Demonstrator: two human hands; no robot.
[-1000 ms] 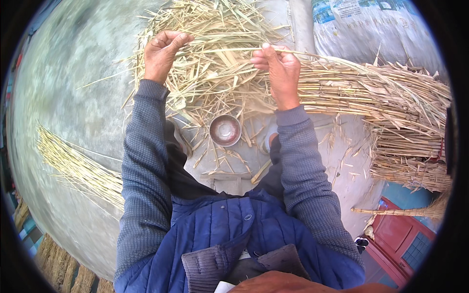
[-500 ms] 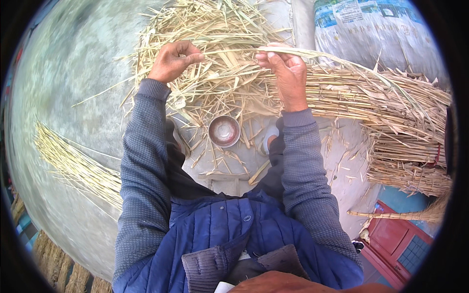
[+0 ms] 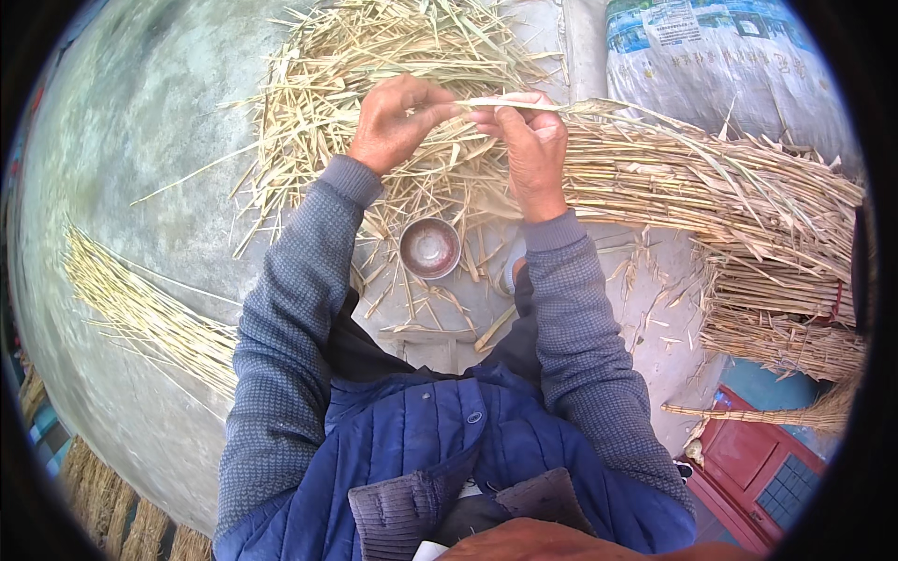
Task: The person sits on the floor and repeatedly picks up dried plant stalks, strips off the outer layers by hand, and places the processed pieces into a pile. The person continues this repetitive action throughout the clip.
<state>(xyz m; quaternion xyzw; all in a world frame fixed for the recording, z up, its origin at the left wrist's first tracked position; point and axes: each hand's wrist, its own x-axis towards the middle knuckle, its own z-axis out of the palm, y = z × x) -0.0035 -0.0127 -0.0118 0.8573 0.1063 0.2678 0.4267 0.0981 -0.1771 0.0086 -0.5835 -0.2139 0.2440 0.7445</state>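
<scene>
A dry reed stalk [image 3: 580, 106] with pale leaf sheath runs from between my hands out to the right, over a large bundle of stalks [image 3: 655, 178]. My right hand [image 3: 535, 154] grips it, thumb and fingers closed around it. Close by on the left, my left hand [image 3: 398, 117] pinches the same stalk's end between thumb and fingers. Beneath both hands lies a heap of stripped leaves and straw [image 3: 412, 47]. A small round metal bowl [image 3: 429, 249] rests on the floor between my legs, below the hands.
To the left, a sheaf of thin stalks [image 3: 150, 318] lies on the concrete floor [image 3: 140, 178]. A white and blue woven sack [image 3: 720, 84] stands at the far right. More tied bundles [image 3: 781, 318] and a red wooden piece [image 3: 748, 458] are at the right.
My left hand has moved right toward my right hand, which has shifted slightly left. The gap between them has narrowed to a short piece of stalk.
</scene>
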